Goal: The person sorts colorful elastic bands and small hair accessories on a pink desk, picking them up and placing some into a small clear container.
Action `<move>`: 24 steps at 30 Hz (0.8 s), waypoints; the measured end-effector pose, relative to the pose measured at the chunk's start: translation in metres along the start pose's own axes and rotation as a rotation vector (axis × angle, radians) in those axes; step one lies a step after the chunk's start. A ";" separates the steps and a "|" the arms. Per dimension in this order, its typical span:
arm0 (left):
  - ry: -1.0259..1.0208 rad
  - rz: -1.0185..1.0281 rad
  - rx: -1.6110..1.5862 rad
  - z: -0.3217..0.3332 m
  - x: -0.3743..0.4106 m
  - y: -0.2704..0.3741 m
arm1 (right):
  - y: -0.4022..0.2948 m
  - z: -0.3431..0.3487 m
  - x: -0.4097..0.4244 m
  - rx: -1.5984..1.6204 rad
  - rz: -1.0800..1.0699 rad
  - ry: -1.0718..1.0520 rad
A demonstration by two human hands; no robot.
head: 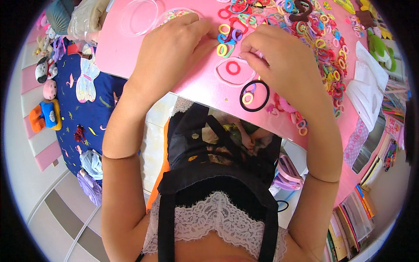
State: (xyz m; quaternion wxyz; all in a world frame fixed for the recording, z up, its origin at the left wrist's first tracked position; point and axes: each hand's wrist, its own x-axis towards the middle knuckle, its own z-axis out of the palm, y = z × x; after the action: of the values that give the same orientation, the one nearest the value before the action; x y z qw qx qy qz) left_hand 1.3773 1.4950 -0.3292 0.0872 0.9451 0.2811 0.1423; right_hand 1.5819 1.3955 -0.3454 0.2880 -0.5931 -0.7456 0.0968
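Note:
My left hand (178, 44) is over the pink table (196, 77), its thumb and index fingertips together beside a small cluster of hair ties (227, 39); I cannot tell whether anything is pinched there. My right hand (278, 54) curls over the edge of the big pile of colourful hair ties (322, 42), with something pale pink partly visible between its fingers. Between and below my hands lies a pale pink band (220, 76) around a red hair tie (233, 68). A large black elastic ring (268, 95) lies nearer me, around a small cream one (247, 98).
Two round clear plastic containers are at the back left, one empty-looking (139, 17), one with small colourful pieces (175, 14) partly behind my left hand. White tissue (366, 85) lies at the right. Books (350, 226) stand lower right; plush toys (45, 70) line a blue-covered bed (108, 86).

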 end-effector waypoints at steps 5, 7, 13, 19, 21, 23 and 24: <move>-0.001 0.015 0.015 -0.002 -0.001 -0.001 | 0.000 -0.004 -0.001 -0.018 0.036 -0.074; 0.008 0.044 0.069 -0.002 -0.001 -0.001 | 0.001 -0.008 -0.001 -0.003 0.058 -0.082; 0.046 0.090 0.089 -0.001 -0.001 0.000 | -0.005 -0.030 0.005 0.159 0.201 -0.073; -0.198 -0.105 -0.719 -0.023 0.006 0.004 | -0.015 -0.047 0.011 0.535 0.267 0.079; -0.285 -0.285 -1.002 -0.013 0.026 0.018 | -0.017 -0.051 0.011 0.565 0.275 0.105; -0.306 -0.485 -1.267 0.004 0.051 0.034 | -0.016 -0.054 0.012 0.567 0.247 0.142; -0.256 -0.520 -1.426 0.011 0.060 0.040 | -0.015 -0.056 0.013 0.569 0.277 0.159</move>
State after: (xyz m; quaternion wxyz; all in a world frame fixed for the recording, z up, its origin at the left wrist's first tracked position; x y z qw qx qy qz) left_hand 1.4487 1.4946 -0.3163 0.7377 0.5729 0.3225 0.1536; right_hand 1.5982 1.3921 -0.2884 0.4837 -0.5904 -0.5759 0.2928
